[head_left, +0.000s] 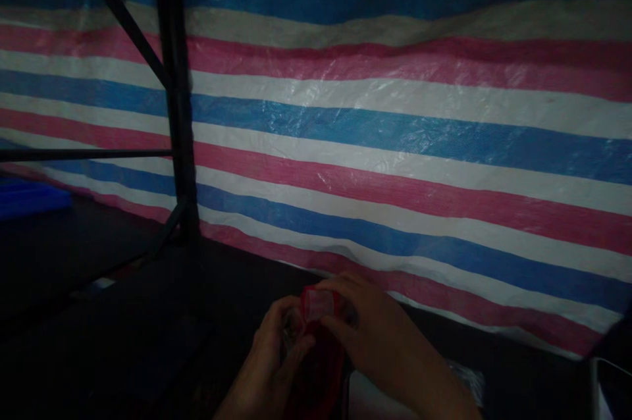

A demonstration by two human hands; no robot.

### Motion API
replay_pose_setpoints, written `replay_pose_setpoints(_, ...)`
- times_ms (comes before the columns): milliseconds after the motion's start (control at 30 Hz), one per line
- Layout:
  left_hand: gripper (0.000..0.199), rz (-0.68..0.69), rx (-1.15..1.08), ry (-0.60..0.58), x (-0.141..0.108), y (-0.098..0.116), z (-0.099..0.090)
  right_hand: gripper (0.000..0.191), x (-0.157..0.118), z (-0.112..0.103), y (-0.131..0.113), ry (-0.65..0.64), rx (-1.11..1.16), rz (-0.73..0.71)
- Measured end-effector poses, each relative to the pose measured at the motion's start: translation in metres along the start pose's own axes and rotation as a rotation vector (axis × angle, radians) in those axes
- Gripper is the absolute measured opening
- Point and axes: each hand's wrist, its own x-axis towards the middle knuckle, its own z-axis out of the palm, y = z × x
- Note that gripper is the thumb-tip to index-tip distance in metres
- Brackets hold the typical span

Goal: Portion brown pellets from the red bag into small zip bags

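Observation:
At the bottom middle of the dim head view, both hands are closed on one red object (320, 374) with a pale rectangular patch like a label near its top. My left hand (271, 351) grips its left side, the thumb lying across the front. From the right, my right hand (368, 321) pinches its upper part between thumb and fingers, beside the patch. Something small and greyish shows by the left fingers, too dark to name. The lower part of the red object fades into shadow, and its exact kind cannot be made out.
A striped red, white and blue plastic sheet (395, 183) hangs behind the dark tabletop (237, 282). A black metal frame post (180, 143) with braces stands left. Far left lies a blue tray-like thing (32, 199). Clear crinkled plastic (467, 380) lies right of my forearm.

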Motion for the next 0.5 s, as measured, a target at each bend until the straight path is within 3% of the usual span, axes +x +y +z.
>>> replay_pose_setpoints(133, 0.047, -0.002, -0.095, 0.118, 0.001, 0.006, -0.006, 0.041, 0.000, 0.007, 0.005, -0.044, -0.036, 0.034)
replay_pose_setpoints(233, 0.055, -0.040, -0.176, 0.074, 0.006, 0.014, -0.013, 0.047, 0.002, 0.014, 0.006, -0.101, 0.000, 0.032)
replay_pose_setpoints(333, 0.059, -0.081, -0.293, -0.127, 0.013, 0.025, -0.017, 0.045, 0.007, 0.016, 0.003, -0.034, 0.080, 0.000)
replay_pose_setpoints(500, 0.064, -0.155, -0.394, -0.565, 0.035, 0.052, -0.014, 0.021, 0.011, 0.002, 0.003, 0.047, 0.135, -0.093)
